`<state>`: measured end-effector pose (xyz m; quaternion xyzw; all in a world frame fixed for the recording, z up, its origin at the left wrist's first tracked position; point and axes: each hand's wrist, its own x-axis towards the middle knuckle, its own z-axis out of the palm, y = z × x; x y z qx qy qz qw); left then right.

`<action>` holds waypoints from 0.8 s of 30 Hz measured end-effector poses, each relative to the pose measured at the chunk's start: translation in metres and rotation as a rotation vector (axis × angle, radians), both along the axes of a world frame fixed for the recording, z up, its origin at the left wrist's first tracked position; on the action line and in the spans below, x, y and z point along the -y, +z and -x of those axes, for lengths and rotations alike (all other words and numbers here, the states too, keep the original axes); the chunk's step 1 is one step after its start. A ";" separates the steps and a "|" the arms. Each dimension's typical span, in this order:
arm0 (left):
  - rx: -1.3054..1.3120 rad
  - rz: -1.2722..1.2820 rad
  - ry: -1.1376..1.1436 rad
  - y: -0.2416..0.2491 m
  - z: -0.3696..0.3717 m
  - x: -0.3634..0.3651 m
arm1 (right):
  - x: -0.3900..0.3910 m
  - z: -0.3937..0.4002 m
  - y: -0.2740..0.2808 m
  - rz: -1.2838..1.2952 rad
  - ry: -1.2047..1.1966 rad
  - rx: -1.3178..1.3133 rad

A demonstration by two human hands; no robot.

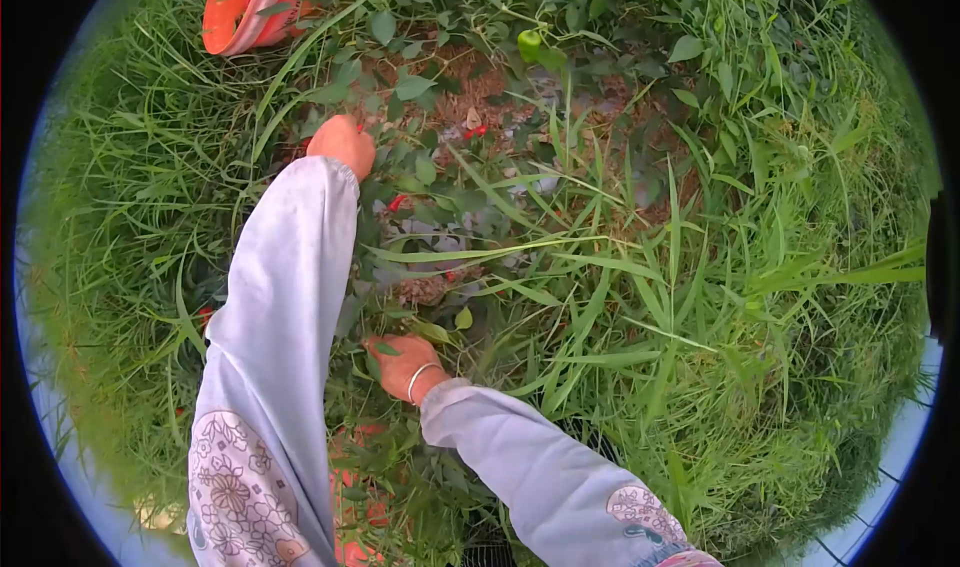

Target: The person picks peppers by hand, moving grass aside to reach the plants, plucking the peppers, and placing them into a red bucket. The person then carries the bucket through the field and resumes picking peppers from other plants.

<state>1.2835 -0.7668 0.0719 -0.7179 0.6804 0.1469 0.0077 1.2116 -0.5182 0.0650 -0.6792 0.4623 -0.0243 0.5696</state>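
My left hand reaches in among pepper plant leaves at the upper left of centre, its fingers largely hidden by foliage. Nearer to me, my right hand, with a bracelet at the wrist, is at a plant, its fingers bent in and partly covered by a leaf; what they touch is too hidden to tell. Between the two hands a red pepper shows among leaves. Another red pepper lies to the right of my left hand. A green pepper hangs near the top.
An orange bucket lies tilted at the upper left. Tall grass spreads over the right side, and more grass stands at the left. Red items show below between my sleeves.
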 end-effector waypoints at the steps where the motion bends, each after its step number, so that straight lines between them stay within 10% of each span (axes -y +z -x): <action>1: 0.054 -0.052 0.009 -0.008 -0.002 0.002 | -0.004 -0.002 -0.007 0.013 -0.017 0.017; 10: 0.315 -0.313 -0.344 -0.020 -0.010 -0.010 | -0.007 0.001 -0.017 -0.008 -0.078 0.100; 13: -0.198 -0.175 0.021 -0.008 -0.020 -0.016 | -0.011 0.000 -0.016 -0.008 -0.137 0.118; 24: -0.816 -0.263 0.242 0.047 0.003 -0.062 | -0.010 0.002 -0.003 0.158 -0.147 0.076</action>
